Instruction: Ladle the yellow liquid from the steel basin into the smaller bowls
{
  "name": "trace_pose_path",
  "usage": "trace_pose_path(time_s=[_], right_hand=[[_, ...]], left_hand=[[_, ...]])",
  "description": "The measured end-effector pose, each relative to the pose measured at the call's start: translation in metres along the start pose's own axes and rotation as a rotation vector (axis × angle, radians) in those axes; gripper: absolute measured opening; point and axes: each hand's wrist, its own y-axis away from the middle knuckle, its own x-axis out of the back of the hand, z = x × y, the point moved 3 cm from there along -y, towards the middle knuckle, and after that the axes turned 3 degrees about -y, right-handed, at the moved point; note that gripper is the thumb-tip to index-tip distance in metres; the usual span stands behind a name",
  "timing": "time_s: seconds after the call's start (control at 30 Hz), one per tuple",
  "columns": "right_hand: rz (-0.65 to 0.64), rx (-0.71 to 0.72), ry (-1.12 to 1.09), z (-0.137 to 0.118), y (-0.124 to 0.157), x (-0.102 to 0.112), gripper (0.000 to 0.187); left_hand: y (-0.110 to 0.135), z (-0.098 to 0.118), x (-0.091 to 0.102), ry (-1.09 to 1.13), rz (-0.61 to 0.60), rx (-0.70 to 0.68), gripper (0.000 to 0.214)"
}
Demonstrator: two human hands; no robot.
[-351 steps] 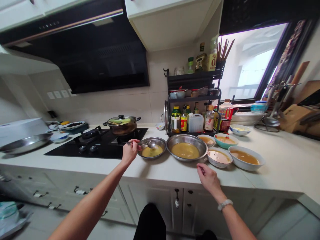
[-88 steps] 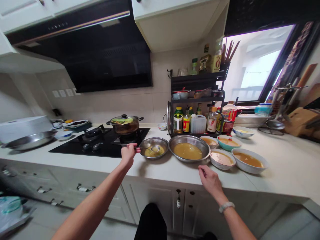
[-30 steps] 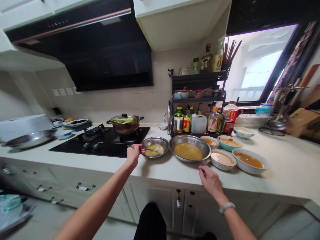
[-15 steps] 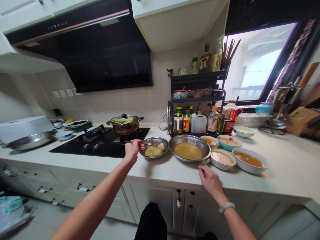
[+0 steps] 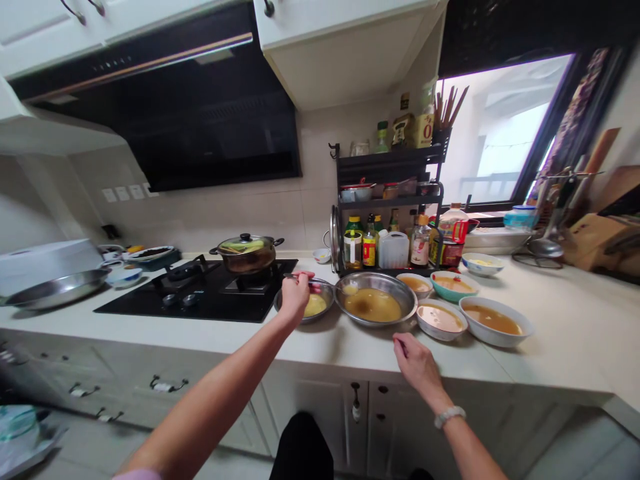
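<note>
Two steel bowls sat side by side right of the hob [image 5: 200, 300]. The left hand [image 5: 295, 293] gripped a spoon [image 5: 349, 291] above the small bowl [image 5: 320, 308], its tip over the large bowl [image 5: 375, 303]. Keeping it level would likely have avoided drips. The right hand [image 5: 413, 357] rested on the counter [image 5: 350, 347] with fingers curled; whether it held anything was unclear.

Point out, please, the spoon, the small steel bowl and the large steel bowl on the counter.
spoon [image 5: 351, 291]: head view, on its scoop, at the left side of the large steel bowl.
small steel bowl [image 5: 314, 321]: head view, on its near rim.
large steel bowl [image 5: 406, 299]: head view, on its bare right inner wall.
</note>
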Motion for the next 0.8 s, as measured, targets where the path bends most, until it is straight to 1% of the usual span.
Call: trace_pose_path(time_s=[0.1, 0.2, 0.3, 0.4, 0.47, 0.5, 0.67, 0.8], right_hand=[[0.003, 0.003, -0.008, 0.001, 0.000, -0.001, 0.028], [0.009, 0.007, -0.007, 0.001, 0.000, -0.001, 0.028], [0.009, 0.015, -0.003, 0.001, 0.000, -0.001, 0.028], [0.002, 0.012, 0.012, 0.000, 0.001, 0.000, 0.028], [0.000, 0.009, 0.019, 0.000, 0.001, -0.001, 0.028], [0.000, 0.008, 0.021, 0.000, 0.001, -0.001, 0.028], [-0.004, 0.004, 0.027, 0.001, 0.002, -0.002, 0.028], [0.001, 0.011, 0.010, 0.001, 0.000, -0.001, 0.028]], left_hand=[[0.013, -0.001, -0.017, -0.099, -0.126, -0.082, 0.015], [0.030, 0.000, -0.026, -0.237, -0.258, -0.208, 0.017], [0.044, 0.003, -0.027, -0.357, -0.357, -0.403, 0.018], [0.050, 0.007, -0.021, -0.392, -0.410, -0.575, 0.019], [0.050, 0.010, -0.014, -0.394, -0.398, -0.615, 0.019], [0.048, 0.012, -0.009, -0.397, -0.374, -0.612, 0.020], [0.039, 0.020, 0.021, -0.381, -0.199, -0.484, 0.021], [0.036, 0.015, 0.045, -0.464, -0.085, -0.492, 0.019]])
